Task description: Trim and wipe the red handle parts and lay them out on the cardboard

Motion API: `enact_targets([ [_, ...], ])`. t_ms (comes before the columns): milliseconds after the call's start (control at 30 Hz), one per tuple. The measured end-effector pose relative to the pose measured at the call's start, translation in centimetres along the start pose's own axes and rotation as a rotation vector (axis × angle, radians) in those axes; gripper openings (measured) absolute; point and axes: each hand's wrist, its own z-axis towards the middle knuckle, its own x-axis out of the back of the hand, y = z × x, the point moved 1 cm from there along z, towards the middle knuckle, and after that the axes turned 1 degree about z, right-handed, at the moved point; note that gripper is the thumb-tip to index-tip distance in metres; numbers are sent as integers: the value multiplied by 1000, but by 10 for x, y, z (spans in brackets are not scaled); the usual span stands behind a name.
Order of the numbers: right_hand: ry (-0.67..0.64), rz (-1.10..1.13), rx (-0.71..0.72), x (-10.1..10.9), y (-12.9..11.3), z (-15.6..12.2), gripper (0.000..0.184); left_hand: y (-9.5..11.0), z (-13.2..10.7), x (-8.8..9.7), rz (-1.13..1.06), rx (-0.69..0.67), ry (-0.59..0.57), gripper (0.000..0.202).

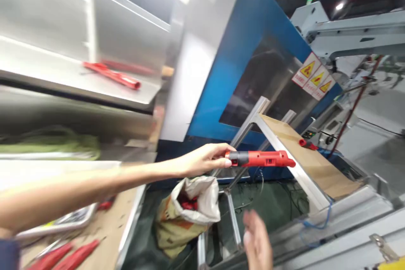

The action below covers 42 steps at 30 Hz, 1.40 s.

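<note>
My left hand (205, 159) reaches far out to the right and grips the black end of a red plastic tool handle (261, 158), held level in the air beside a sloping cardboard-covered chute (311, 158). My right hand (257, 240) hangs low in the foreground, blurred, with fingers spread and nothing in it. Below my left hand stands an open sack (186, 215) with red parts showing inside.
A second red part (307, 144) lies on the chute. Another long red piece (112, 74) rests on a metal shelf at upper left. Red handles (66, 255) and a tray (63, 221) lie on the workbench at lower left. A blue machine (247, 63) with warning labels (313, 76) stands behind.
</note>
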Motion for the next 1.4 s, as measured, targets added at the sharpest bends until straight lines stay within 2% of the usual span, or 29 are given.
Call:
enact_targets([
  [67, 38, 210, 77, -15, -18, 10, 73, 1, -52, -12, 85, 66, 81, 38],
  [133, 5, 391, 125, -35, -37, 13, 82, 1, -100, -26, 145, 141, 142, 37],
  [267, -90, 538, 74, -78, -52, -8, 70, 2, -182, -53, 266, 288, 252, 38],
  [367, -81, 548, -36, -107, -46, -33, 65, 8, -233, -66, 276, 381, 321, 39],
  [433, -114, 551, -106, -123, -42, -47, 65, 11, -264, -73, 210, 431, 362, 39],
  [533, -257, 537, -186, -143, -36, -67, 68, 13, -306, -89, -45, 490, 418, 46],
  [633, -407, 489, -269, -156, -26, -91, 74, 6, -341, -115, -472, 526, 335, 66],
  [700, -493, 465, -338, -163, -15, -109, 73, -2, -358, -135, -764, 505, 244, 75],
  [767, -574, 449, -407, -170, -4, -124, 71, -13, -370, -150, -985, 456, 210, 76],
  [867, -729, 425, -481, -188, 2, -138, 67, -29, -384, -159, -1130, 406, 198, 70],
  [967, -953, 386, -500, -219, -10, -139, 66, -44, -400, -153, -1157, 423, 161, 70],
  [1033, -1017, 336, -460, -245, -23, -134, 66, -51, -412, -141, -1166, 423, 225, 68],
  [1067, -981, 296, -405, -257, -29, -131, 65, -54, -418, -132, -1159, 416, 304, 66],
  [1200, -626, 77, -102, -293, -46, -120, 46, -62, -443, -81, -952, 394, 742, 63],
  [1233, -597, 41, -63, -299, -48, -120, 42, -63, -448, -67, -880, 391, 813, 65],
  [1300, -665, 2, -45, -313, -47, -124, 38, -65, -455, -39, -769, 387, 876, 70],
  [1400, -807, -24, -89, -337, -46, -132, 35, -69, -462, -6, -690, 373, 894, 74],
])
